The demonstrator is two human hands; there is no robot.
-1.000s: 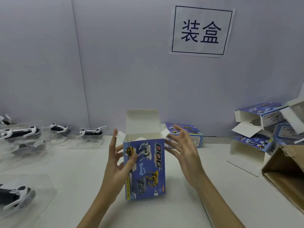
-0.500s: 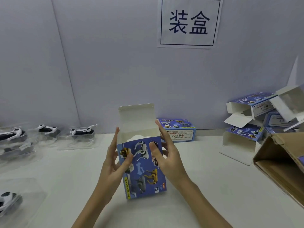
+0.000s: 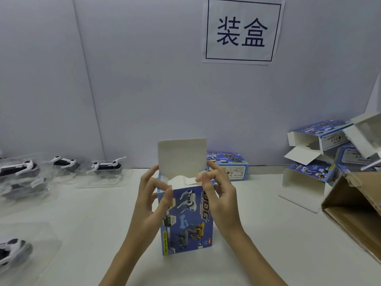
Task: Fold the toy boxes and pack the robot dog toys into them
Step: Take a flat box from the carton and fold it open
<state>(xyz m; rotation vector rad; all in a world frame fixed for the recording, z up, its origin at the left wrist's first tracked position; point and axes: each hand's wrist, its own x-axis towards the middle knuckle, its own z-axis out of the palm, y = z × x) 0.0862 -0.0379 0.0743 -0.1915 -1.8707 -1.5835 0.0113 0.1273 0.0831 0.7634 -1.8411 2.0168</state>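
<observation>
Blue printed cardboard toy box (image 3: 186, 219) upright on white desk (image 3: 257, 234), top lid raised. Left hand (image 3: 151, 203) gripping left edge; right hand (image 3: 220, 195) pinching right side flap.

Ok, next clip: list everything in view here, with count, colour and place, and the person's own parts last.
upright toy box: 1, blue print, white inside, centre of table, top lid standing open, side flaps folded inward.
closed toy box: 1, blue, lying by the wall behind the upright one.
open toy boxes: several, exact count unclear, blue and white, piled at the right.
cardboard carton: 1, brown, right edge, lying open.
robot dog toys: at least 4, white and black, in clear plastic trays along the left.
wall sign: 1, white with dark characters, on the wall above.
table: 1, white.
left hand: holds the upright box's left side.
right hand: pinches the right flap.
</observation>
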